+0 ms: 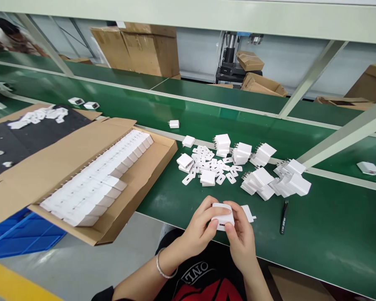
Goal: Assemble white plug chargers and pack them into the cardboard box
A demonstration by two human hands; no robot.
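A white USB charger (223, 217) is held between my two hands above the front edge of the green bench, its port side turned toward me. My left hand (203, 225) has its fingers and thumb closed on the left side of the charger. Gripping the right side is my right hand (240, 232), thumb near the port. Another white charger (247, 213) lies partly hidden behind my right hand. Just beyond are scattered small white oval-holed plates (221, 179) and several stacks of white chargers (260, 177). Black tweezers (283, 217) lie to the right.
An open cardboard box (172, 151) with rows of white chargers stands at left, beside a black mat (34, 138) and above a blue crate (28, 238). A slanted metal post (341, 131) rises at right. Another person (12, 35) sits at far left.
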